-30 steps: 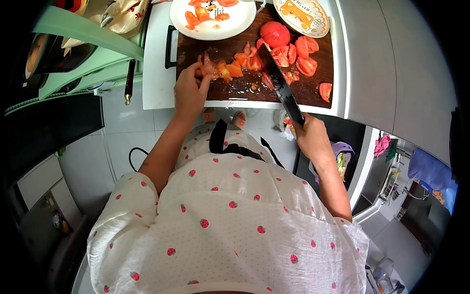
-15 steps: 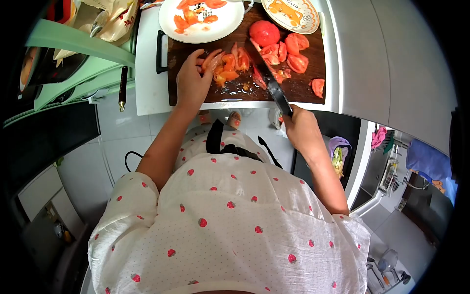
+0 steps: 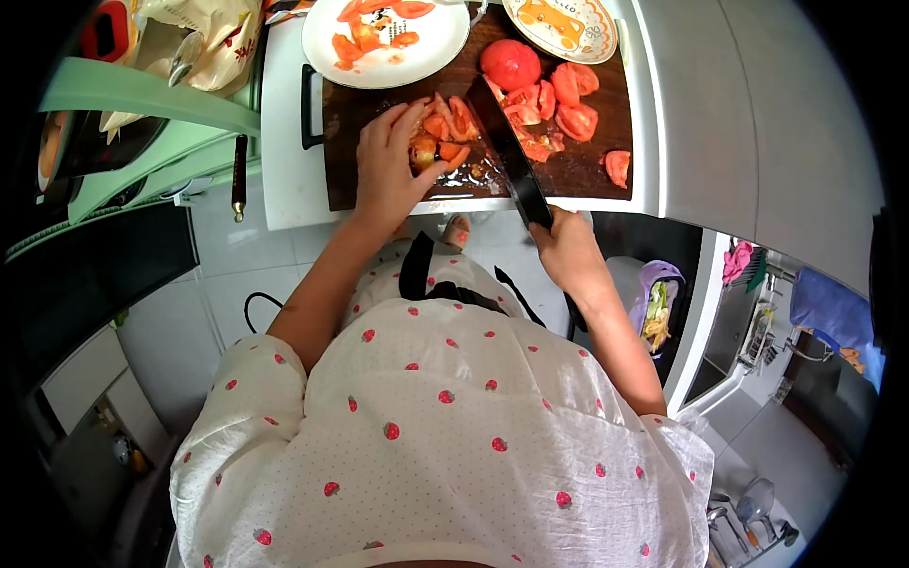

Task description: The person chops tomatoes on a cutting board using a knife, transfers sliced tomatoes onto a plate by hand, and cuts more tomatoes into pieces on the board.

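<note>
My left hand (image 3: 390, 166) is curved around a small heap of cut tomato pieces (image 3: 445, 128) on the dark wooden cutting board (image 3: 360, 99), its fingers and thumb pressed against them. My right hand (image 3: 566, 248) is closed on the handle of a black knife (image 3: 511, 156), whose blade stands on the board just right of the heap. Beyond the blade lie larger tomato wedges (image 3: 576, 120), and a rounded tomato piece (image 3: 510, 64) sits at the back. One single wedge (image 3: 617, 168) rests near the board's right edge. Juice wets the board between my hands.
A white plate (image 3: 417, 68) with tomato pieces stands at the back left of the board. Behind the tomatoes is a plate with a bear drawing (image 3: 559, 33). Bags (image 3: 204, 47) and a green shelf frame (image 3: 142, 90) are at the left.
My left hand has moved right and closed around the tomato pieces, bunching them together. The knife has shifted left, closer to them. The view has also shifted slightly.
</note>
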A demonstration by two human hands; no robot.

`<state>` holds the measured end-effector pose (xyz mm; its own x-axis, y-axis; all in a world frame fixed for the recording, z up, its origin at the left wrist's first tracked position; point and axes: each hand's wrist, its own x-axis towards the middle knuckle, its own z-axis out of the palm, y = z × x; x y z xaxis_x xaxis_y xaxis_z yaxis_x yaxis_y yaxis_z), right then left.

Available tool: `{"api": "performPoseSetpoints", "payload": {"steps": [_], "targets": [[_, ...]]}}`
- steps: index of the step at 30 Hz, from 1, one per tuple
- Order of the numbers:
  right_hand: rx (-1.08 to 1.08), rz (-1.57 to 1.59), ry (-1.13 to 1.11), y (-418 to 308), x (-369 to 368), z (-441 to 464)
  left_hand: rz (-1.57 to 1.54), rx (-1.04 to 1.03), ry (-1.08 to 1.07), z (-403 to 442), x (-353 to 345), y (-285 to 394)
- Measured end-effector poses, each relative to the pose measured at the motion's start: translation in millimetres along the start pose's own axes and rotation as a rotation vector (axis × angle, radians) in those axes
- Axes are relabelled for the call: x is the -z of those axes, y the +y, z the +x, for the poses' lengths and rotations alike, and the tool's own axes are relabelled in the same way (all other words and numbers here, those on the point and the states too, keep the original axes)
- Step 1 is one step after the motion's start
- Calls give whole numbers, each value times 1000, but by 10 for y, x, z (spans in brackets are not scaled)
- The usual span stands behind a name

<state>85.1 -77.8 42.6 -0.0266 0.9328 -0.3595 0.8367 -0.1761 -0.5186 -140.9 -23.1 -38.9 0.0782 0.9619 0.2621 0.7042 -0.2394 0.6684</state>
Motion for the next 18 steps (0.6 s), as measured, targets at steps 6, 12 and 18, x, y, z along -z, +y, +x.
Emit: {"api": "performPoseSetpoints", "payload": {"steps": [6, 12, 18], "targets": [[-46, 59, -14, -12, 24, -64, 65, -79, -27, 42, -55, 2], [-31, -103, -49, -206, 199, -170, 41, -252, 13, 48, -79, -71], [63, -374, -3, -280, 265, -62, 77, -350, 0, 121, -99, -25]]}}
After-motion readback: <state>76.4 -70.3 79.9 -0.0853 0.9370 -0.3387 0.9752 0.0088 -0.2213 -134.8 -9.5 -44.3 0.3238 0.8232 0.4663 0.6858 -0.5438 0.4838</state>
